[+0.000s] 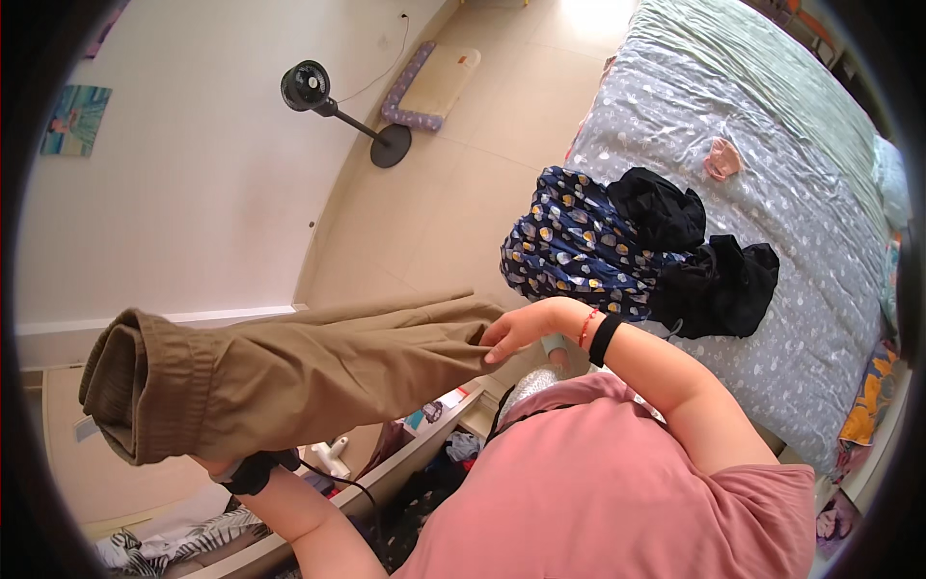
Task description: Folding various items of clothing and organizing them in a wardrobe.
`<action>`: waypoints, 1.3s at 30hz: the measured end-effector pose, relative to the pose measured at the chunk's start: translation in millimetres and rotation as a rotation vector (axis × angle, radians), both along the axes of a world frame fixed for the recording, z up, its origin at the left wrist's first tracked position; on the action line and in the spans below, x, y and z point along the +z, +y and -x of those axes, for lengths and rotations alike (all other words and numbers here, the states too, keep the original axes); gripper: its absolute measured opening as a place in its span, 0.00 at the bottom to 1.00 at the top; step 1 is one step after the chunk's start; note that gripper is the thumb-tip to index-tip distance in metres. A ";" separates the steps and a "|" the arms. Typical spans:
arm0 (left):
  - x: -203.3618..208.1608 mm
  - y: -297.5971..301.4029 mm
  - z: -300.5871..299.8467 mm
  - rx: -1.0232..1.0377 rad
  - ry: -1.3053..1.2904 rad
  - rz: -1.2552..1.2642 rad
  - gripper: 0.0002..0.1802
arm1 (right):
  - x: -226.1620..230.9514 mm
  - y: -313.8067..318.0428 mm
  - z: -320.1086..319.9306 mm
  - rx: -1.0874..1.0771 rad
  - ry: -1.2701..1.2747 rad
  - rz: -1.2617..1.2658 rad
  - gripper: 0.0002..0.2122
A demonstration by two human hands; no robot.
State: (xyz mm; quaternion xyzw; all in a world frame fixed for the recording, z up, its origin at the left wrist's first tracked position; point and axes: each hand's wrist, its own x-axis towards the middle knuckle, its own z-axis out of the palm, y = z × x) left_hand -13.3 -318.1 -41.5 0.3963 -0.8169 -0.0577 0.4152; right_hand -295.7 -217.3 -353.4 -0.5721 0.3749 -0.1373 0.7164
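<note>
You have the brown trousers [328,372] held across the front of your body, clear of the bed [810,309], with the gathered waistband [183,386] at the left end. Right hand [521,330]: thumb and fingers appear pinched on the cloth at the far end. Left hand: hidden by fabric near the waistband; you cannot tell from this view whether its fingers are clamped or spread. Handling estimate: soft, fairly light, medium-weight weave, not fragile, little slip; loose folds likely to sag between grips. Best hold: the thicker elastic waistband, plus both leg layers together opposite.
</note>
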 end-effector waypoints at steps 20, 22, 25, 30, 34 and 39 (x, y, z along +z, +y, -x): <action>-0.1 -1.9 10.3 -0.069 0.356 0.036 0.29 | 35.0 0.2 -49.0 0.083 0.046 0.073 0.28; -4.6 -7.0 15.1 -0.073 0.419 0.036 0.29 | 39.1 -1.5 -57.6 0.081 -0.011 0.066 0.29; -11.4 -4.3 21.9 -0.031 0.423 0.077 0.28 | 61.4 -0.6 -50.8 -0.133 -0.127 0.047 0.31; -13.0 18.0 12.9 -0.163 0.293 -0.124 0.32 | 68.8 -27.2 -47.3 -0.322 -0.724 -0.467 0.33; -19.5 9.2 -0.6 -0.204 0.156 -0.121 0.31 | 65.9 -21.6 -40.0 -0.476 -0.908 -0.552 0.35; 6.3 -21.3 -15.2 -0.205 0.195 -0.018 0.29 | 67.4 -20.3 -5.5 -0.812 -0.802 -0.310 0.35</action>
